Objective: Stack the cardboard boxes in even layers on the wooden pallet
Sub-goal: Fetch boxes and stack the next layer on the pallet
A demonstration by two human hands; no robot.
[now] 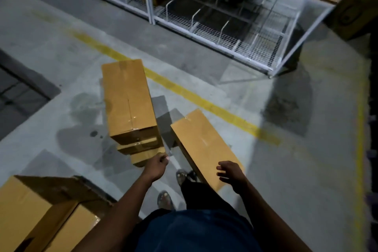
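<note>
Boxes (127, 98) plain brown, taped seams, no legible writing

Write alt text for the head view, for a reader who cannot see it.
A person's left hand touches the near end of a stack of long cardboard boxes on a concrete floor, while the right hand hovers open over a separate long box beside it. More boxes sit at lower left; a wire rack and a yellow floor line lie beyond.
</note>
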